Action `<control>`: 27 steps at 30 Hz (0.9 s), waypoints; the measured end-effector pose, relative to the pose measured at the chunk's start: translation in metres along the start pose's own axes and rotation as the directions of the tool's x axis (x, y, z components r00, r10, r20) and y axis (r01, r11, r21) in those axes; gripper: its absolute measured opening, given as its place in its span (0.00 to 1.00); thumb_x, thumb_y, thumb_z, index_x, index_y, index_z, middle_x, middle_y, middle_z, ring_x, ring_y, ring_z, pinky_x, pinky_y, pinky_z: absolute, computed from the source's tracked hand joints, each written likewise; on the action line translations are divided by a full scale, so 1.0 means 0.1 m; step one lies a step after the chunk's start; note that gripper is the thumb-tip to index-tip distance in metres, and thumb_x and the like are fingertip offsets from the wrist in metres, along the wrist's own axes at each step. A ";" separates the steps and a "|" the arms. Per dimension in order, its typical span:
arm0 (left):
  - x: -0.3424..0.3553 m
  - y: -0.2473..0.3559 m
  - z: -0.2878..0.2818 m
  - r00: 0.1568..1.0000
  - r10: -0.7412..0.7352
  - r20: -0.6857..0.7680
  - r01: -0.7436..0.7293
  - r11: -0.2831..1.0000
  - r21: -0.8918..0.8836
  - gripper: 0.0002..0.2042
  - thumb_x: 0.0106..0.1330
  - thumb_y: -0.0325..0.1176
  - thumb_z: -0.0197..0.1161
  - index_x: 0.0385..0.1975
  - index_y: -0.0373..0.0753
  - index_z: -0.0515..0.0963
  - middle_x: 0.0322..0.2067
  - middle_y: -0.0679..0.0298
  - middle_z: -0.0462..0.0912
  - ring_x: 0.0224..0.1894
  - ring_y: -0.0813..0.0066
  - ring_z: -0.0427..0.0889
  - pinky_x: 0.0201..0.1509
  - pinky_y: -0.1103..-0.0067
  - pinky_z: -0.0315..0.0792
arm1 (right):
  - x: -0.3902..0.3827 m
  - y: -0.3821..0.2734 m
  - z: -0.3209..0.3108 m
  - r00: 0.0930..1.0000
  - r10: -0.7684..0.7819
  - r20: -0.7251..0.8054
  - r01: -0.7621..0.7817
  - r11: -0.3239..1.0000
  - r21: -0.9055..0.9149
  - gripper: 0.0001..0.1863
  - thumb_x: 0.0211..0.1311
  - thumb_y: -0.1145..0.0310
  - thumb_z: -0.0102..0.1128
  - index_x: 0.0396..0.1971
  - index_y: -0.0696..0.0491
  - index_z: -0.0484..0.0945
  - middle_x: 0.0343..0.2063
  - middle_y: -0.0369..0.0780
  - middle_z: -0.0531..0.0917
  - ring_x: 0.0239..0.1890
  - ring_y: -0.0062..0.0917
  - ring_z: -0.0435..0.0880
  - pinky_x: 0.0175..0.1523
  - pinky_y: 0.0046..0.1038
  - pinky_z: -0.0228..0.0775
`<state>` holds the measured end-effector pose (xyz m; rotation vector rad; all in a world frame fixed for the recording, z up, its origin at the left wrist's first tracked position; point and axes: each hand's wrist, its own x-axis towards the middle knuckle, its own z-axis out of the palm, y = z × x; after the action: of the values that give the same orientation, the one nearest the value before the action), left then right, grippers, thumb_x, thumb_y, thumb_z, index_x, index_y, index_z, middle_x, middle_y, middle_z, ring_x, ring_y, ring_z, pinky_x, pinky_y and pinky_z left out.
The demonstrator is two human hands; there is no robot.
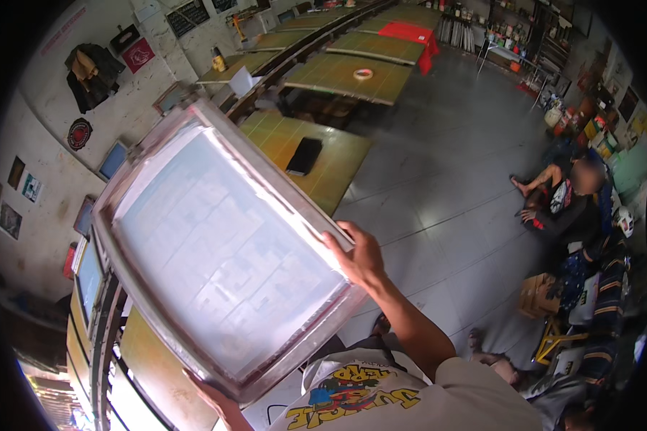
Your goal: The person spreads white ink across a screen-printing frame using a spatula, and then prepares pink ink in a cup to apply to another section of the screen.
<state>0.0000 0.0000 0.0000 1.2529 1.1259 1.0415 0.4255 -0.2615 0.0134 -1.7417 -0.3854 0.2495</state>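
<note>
We hold large framed screen [226, 237] up before us, tilted, near tables [349, 147]. Right hand [361, 258] curls partway closed round its right edge, gripping rim. Left hand [212, 396] sits at lower edge, fingers partly hidden; we cannot tell how far they close. Step in hand, we judge: handling screen, perhaps looking it over. Next move likely calls for even two-hand support, corners clear of black object [305, 156] on nearby table.

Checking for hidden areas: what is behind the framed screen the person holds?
Beyond the framed screen, parts of one yellowish board show past its right edge and another board past its lower left. What it covers cannot be made out.
</note>
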 end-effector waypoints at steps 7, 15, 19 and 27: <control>-1.74 -0.64 3.50 0.933 -0.315 0.173 0.339 0.931 -0.135 0.37 0.77 0.61 0.49 0.66 0.28 0.72 0.57 0.56 0.80 0.55 0.67 0.79 0.63 0.73 0.70 | 1.06 0.40 -3.13 0.956 -0.112 -0.272 -0.014 0.906 -0.422 0.31 0.69 0.44 0.63 0.52 0.59 0.83 0.44 0.50 0.88 0.49 0.41 0.87 0.57 0.36 0.75; -1.24 -0.29 5.90 0.923 -0.119 0.365 0.087 0.991 0.105 0.35 0.76 0.64 0.51 0.40 0.30 0.81 0.27 0.67 0.76 0.29 0.78 0.70 0.34 0.77 0.66 | 2.02 1.87 -4.18 0.808 0.021 -0.589 -0.158 0.970 -0.183 0.25 0.70 0.50 0.63 0.48 0.60 0.85 0.41 0.49 0.89 0.44 0.37 0.87 0.52 0.36 0.75; -1.25 -0.07 7.58 0.830 -0.098 0.549 -0.017 0.980 0.201 0.31 0.76 0.62 0.52 0.31 0.34 0.78 0.23 0.69 0.73 0.29 0.78 0.68 0.32 0.76 0.64 | 2.70 2.23 -4.99 0.672 0.069 -0.737 -0.259 0.955 -0.146 0.22 0.72 0.54 0.61 0.46 0.61 0.84 0.40 0.49 0.87 0.43 0.37 0.86 0.51 0.36 0.75; -1.55 -0.33 10.84 0.520 -0.128 0.845 -0.149 0.960 0.237 0.30 0.75 0.57 0.57 0.33 0.28 0.67 0.31 0.64 0.67 0.37 0.75 0.63 0.42 0.72 0.58 | 3.30 2.65 -6.81 0.343 -0.091 -0.935 -0.353 0.910 -0.218 0.26 0.76 0.52 0.57 0.40 0.66 0.82 0.26 0.38 0.81 0.29 0.18 0.73 0.35 0.27 0.66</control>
<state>1.0436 -0.3306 -0.0369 1.7214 0.4563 0.1264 1.0149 -0.7952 -0.0921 -1.9940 0.6483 -0.8108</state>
